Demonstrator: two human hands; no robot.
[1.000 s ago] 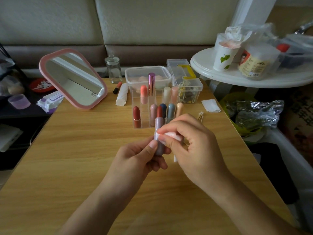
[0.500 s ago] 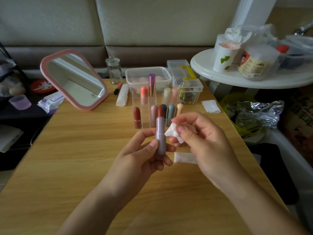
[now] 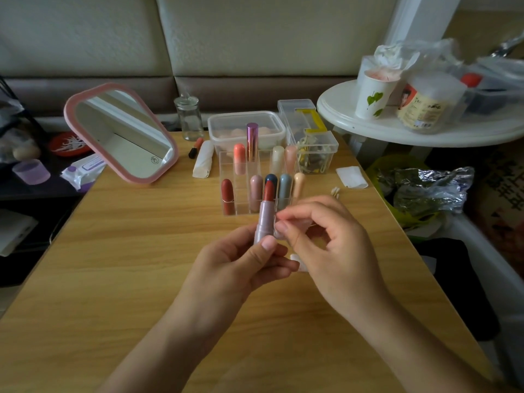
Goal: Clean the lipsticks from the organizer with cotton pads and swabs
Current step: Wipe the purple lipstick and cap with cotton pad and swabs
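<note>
1. Lipstick (image 3: 265, 219), a pale lilac tube, is standing upright above the desk (image 3: 127, 265), in front of the clear organizer (image 3: 226, 177) where the other lipsticks are sitting in their slots.
2. Left hand (image 3: 238, 262) is closing around the tube's lower half, thumb pressing on the front, fingers wrapping behind.
3. Right hand (image 3: 326, 236) is pinching something pale at its fingertips against the tube's side; it looks like a folded cotton pad (image 3: 295, 224), though blur is making that hard to confirm.
4. Another white pad (image 3: 297, 260) is lying on the desk just below the hands, partly hidden.
5. Wiping well probably means keeping the left grip low and steady while turning the tube, so the pad is reaching all round the casing.
6. Light pressure is likely enough; squeezing harder risks the tube slipping upward out of the fingers.
7. Spare pad (image 3: 351, 177) and swabs (image 3: 336, 191) are waiting near the desk's right edge.
</note>
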